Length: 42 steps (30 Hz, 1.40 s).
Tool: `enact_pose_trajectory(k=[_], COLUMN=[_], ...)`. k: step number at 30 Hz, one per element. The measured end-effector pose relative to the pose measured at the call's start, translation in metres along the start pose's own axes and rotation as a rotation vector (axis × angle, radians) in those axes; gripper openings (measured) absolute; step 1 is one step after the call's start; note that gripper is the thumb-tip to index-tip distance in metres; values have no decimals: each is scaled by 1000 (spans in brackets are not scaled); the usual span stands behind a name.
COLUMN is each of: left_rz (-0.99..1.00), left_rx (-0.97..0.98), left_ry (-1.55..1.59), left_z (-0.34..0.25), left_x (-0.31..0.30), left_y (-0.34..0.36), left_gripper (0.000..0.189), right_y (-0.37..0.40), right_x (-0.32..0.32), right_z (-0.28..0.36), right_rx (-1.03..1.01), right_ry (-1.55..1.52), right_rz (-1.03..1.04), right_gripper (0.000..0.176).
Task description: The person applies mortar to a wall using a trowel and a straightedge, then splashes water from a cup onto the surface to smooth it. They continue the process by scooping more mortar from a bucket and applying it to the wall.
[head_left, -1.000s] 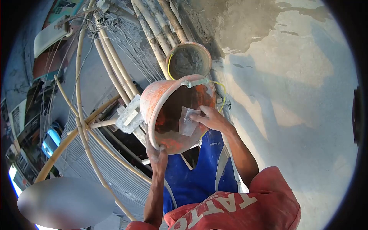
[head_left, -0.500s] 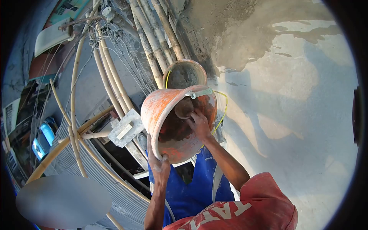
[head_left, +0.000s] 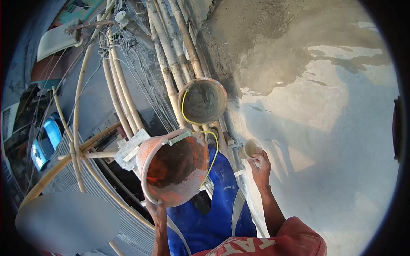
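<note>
My left hand (head_left: 158, 210) grips the tilted bucket (head_left: 175, 195) at its lower rim; to the bucket's right, my right hand (head_left: 261, 171) grasps a small cup (head_left: 250, 149). Darker coating (head_left: 273, 55) covers the wall (head_left: 341, 149) only farther up and right of the bucket; the pale remainder looks uncoated. Poles (head_left: 190, 42) and a flat board (head_left: 130, 152) crowd the bucket's far and left edges; rightward seems roomier.

- Red shirt (head_left: 297, 237) at the lower edge of the frame, with short sleeves
- Large white capital letters (head_left: 247, 245), T and A among them
- Blue trousers (head_left: 220, 205), lower centre, with pale grey curved side panels (head_left: 238, 211) and a small pale marking (head_left: 229, 187)
</note>
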<state>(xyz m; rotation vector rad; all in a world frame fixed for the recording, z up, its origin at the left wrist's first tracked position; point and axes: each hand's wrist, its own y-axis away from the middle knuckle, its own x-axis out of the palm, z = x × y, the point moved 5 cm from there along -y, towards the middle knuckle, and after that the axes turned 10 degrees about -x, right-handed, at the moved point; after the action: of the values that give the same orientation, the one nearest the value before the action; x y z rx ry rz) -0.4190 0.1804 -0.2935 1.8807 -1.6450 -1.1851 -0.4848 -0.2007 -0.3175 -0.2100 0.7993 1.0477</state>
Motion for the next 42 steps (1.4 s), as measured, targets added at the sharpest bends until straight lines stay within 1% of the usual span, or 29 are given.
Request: enact_pose_trajectory(k=[1,3,4,5,6,7,8,9,10,12,13,15,16,19,21,23,24,25,26,27,28,30,31,33,34,35,37,39,42], left_rz=[20,-23,-68,-71,-68,-66,-71,-95,-119,-133,-139,-140,-129,-80,-34,-20,-4,19,22,60,92,108,107,113,121,146,151,156,138], left_rx=[1,-17,-19,-22,-50,-78,-82,-91,-102,-126,-124,-119,-128,-139,-174,-124,-79,-145,-147,-43,55,-40,-41,-5,32,55,119,194,323], left_ry=[-66,-55,-53,-53,-39,-24,-28,-9,9,12,-18,-45,-38,-20,-10,-39,-66,12,10,-6,-25,-21,-48,-65,-49,-112,-127,-174,-223], left_z=[-2,9,10,10,11,13,14,15,17,27,27,25,25,23,28,24,18,5,3,1,-4,-15,-19,-27,-33,-33,-40,-52,-77], left_x=[-8,-21,-26,-29,-33,-35,-36,-38,-40,-45,-47,-48,-46,-39,-36,-28,-21,-13,-6,2,9,22,27,35,40,41,44,48,53], left_y=[4,11,16,21,26,30,35,39,43,49,51,54,55,55,52,44,41,38,31,24,20,11,5,-1,-5,-9,-9,-7,5], left_gripper=[62,54,54,54,56,58,58,58,58,59,59,60,60,59,60,54,49,63,63,59,55,63,63,63,64,69,73,79,78], right_y=[-17,-56,-81,-112,-145,-179,-214,-241,-268,-311,-322,-337,-335,-311,-279,-229,-201,-174,-148,-123,-102,-56,-38,-15,-7,0,-10,-25,-43], right_x=[10,39,56,75,93,104,119,121,130,139,137,115,107,76,54,31,19,7,-1,-8,-13,-13,-6,27,52,83,130,167,214], right_z=[-19,-75,-103,-133,-160,-162,-172,-149,-159,-169,-167,-110,-103,-86,-77,-54,-35,-17,-7,2,14,42,49,60,62,51,62,70,53], right_rx=[112,51,78,118,90,84,133,402,537,504,509,510,507,431,234,-80,-96,-113,-182,-248,-239,-153,-128,59,263,364,405,582,518], right_ry=[-66,88,184,316,380,383,518,374,283,184,180,245,247,258,489,472,354,238,142,45,43,-278,-294,-410,-491,-525,-540,-527,-556], right_rz=[-7,75,127,259,289,277,392,505,529,412,413,504,499,324,96,-31,-94,-158,-204,-246,-236,-199,-169,207,367,531,748,858,752], right_gripper=[19,21,24,33,38,40,43,44,42,42,42,43,43,48,38,33,27,22,20,19,19,20,20,24,32,39,35,36,32])
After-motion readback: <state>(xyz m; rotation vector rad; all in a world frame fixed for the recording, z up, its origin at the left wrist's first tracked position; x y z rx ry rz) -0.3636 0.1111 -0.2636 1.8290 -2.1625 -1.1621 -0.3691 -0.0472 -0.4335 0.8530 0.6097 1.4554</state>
